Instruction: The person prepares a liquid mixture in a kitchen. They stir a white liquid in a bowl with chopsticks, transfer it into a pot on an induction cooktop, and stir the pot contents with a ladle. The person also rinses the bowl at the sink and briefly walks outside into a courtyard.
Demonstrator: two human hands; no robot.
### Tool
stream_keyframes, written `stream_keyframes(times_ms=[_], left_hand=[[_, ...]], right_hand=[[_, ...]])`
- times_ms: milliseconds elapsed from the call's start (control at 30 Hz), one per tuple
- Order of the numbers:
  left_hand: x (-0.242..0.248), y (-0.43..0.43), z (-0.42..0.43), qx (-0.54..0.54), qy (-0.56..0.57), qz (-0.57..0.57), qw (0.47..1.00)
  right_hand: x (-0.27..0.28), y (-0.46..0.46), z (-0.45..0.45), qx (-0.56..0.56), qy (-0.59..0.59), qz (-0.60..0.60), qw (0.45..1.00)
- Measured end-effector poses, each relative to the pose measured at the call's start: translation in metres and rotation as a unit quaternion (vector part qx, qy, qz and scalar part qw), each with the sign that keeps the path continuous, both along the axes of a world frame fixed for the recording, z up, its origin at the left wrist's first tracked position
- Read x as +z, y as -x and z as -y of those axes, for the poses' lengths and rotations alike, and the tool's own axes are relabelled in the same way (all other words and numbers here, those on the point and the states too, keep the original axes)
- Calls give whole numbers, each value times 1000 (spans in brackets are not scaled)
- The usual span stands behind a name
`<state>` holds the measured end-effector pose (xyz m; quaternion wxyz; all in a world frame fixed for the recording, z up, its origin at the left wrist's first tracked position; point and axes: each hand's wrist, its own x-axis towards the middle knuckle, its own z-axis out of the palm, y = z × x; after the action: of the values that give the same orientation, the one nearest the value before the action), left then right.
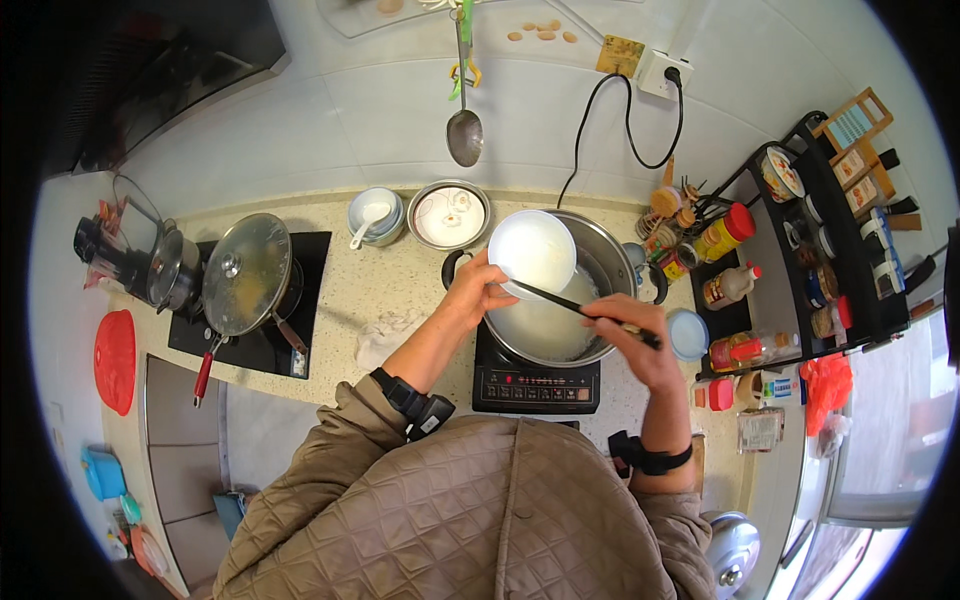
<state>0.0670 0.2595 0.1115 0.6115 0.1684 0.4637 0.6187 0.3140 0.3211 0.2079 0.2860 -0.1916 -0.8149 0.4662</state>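
Note:
My left hand (474, 291) grips the rim of a white bowl (532, 251), which is held over a large steel pot (619, 251). Pale content shows inside the bowl. My right hand (634, 334) holds dark chopsticks (555, 298), whose far end reaches to the bowl's near rim. Cloudy whitish liquid (536, 330) lies in the pot. Beneath the pot is a black induction cooker (536, 386) with lit red marks on its panel.
Left of the pot stand a patterned enamel-like dish (450, 216) and stacked bowls (382, 232) with a white spoon (373, 217). A lidded pan (247, 274) sits on the left hob. Condiment bottles (727, 287) and a black rack (817, 247) stand right. A ladle (464, 139) hangs ahead.

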Motion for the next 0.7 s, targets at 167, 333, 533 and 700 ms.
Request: stream_keyframes(times_ms=[167,333,533,700], left_hand=[[6,-4,-6,2,15,-58,998],[11,1,-12,11,33,-80,996],[12,0,-11,12,38,-115,993],[12,2,-5,23,39,-109,993]], right_hand=[[-4,0,-3,-52,-17,-10,998],[-10,-4,-19,-52,-74,-54,994],[-20,-17,-41,-38,80,-11,996],[-33,-17,-46,-69,138,-54,987]])
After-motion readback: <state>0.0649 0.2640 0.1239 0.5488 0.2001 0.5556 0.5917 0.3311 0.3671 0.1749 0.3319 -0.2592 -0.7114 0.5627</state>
